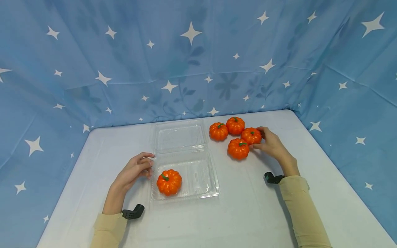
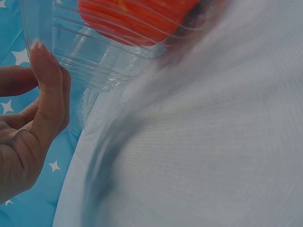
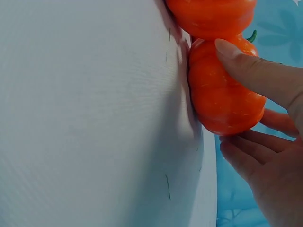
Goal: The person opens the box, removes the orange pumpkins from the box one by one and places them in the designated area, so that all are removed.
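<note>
My right hand (image 1: 272,144) holds a small orange toy pumpkin (image 1: 251,136) with a green stem, thumb on its near side and fingers round the far side. In the right wrist view this pumpkin (image 3: 225,94) sits on the white cloth against another pumpkin (image 3: 213,14). A clear plastic clamshell box (image 1: 198,186) lies with its lid folded back, one pumpkin (image 1: 169,182) in the base's front left part. At the base's left side is my left hand (image 1: 134,169), fingers loosely bent, fingertips right at the rim; the left wrist view shows a fingertip against the clear wall (image 2: 75,28).
Three more pumpkins cluster beside the held one: one in front (image 1: 238,149), one to the left (image 1: 218,131) and one at the back (image 1: 235,125). The open lid (image 1: 180,136) lies toward the table's far edge. A blue star-patterned curtain (image 1: 198,69) stands behind the white table (image 1: 198,227).
</note>
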A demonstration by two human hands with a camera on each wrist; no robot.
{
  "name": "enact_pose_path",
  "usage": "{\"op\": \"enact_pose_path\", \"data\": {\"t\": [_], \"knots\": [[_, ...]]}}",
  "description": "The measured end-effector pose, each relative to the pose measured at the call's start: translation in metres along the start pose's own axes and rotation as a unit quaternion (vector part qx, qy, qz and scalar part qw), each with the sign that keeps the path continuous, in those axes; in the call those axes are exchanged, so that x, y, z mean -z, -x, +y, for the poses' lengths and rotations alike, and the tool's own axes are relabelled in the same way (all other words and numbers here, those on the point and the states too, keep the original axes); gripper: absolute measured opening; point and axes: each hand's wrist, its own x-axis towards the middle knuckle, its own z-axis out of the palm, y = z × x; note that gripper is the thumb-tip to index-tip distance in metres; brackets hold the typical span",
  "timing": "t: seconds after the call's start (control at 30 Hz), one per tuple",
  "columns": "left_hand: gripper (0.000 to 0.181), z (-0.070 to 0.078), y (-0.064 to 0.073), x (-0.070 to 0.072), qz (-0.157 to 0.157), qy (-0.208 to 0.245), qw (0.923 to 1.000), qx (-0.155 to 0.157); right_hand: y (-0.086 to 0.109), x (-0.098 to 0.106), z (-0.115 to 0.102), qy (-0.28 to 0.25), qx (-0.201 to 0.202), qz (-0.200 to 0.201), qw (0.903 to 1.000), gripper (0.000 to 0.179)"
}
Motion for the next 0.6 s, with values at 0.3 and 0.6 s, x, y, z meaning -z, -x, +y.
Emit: {"op": "enact_pose_path", "data": {"t": [0.3,0.6], "knots": [[0.045,0.000,-0.001,-0.001,-0.001,0.000,1.0000,-0.005,0.003,0.006,-0.002,0.010,-0.018,-0.027,0.9994,0.096],[0.044,0.002,0.000,-0.002,0.001,0.001,1.0000,-0.003,0.011,0.017,-0.009,0.027,0.015,-0.022,0.9993,0.088]]}}
